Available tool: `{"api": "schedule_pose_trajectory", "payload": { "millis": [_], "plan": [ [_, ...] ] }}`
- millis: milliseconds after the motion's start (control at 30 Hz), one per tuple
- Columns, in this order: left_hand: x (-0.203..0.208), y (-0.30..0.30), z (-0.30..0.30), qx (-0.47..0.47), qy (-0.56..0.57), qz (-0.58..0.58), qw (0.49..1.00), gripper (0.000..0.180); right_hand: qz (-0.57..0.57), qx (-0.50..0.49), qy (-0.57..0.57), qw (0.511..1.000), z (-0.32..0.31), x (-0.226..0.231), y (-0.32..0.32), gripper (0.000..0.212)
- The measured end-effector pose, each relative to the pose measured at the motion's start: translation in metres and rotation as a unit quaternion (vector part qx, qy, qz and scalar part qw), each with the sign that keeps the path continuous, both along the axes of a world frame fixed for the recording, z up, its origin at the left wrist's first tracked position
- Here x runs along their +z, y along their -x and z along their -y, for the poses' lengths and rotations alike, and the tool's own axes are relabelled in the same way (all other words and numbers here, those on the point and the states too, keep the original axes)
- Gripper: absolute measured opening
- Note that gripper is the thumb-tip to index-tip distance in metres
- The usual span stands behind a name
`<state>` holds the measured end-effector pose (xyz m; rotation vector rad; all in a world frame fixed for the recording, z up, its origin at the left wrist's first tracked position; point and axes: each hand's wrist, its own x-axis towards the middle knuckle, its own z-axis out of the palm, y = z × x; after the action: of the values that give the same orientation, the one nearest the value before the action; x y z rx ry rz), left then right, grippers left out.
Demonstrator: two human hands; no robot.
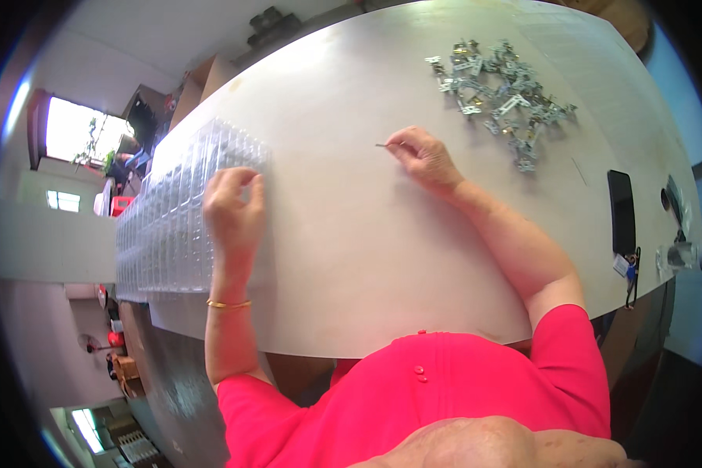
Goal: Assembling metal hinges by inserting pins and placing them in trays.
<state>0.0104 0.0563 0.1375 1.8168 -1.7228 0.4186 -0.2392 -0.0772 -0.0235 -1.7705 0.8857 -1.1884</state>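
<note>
Thumb and fingertips pressed together, the right hand pinches a thin piece near upper centre; I'd keep that pressure light. Beside the clear tray at left, the left hand curls; I can't tell its hold.

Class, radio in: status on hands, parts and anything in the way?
Right hand pinching small piece. Left hand by clear trays, grip unclear. Metal parts heaped beyond right hand. Phone at right, apart from both hands.
</note>
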Motion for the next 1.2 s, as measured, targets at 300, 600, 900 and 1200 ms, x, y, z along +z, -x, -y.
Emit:
{"api": "schedule_pose_trajectory", "payload": {
  "millis": [300,600,900,1200],
  "plan": [
    [-0.066,0.136,0.120,-0.228,-0.116,-0.095,0.962,0.006,-0.078,0.051,0.063,0.994,-0.001,-0.014,0.001,0.009],
    [-0.103,0.213,0.176,-0.291,-0.123,0.065,0.947,0.024,-0.088,0.128,0.094,0.983,0.009,-0.039,-0.013,0.014],
    [-0.121,0.216,0.197,-0.318,-0.066,0.166,0.931,0.009,-0.002,0.139,0.005,0.990,0.005,-0.026,-0.006,0.011],
    [-0.092,0.154,0.175,-0.258,-0.032,-0.038,0.965,0.006,-0.079,0.079,0.096,0.989,-0.008,-0.002,0.001,0.006]
  ]
}}
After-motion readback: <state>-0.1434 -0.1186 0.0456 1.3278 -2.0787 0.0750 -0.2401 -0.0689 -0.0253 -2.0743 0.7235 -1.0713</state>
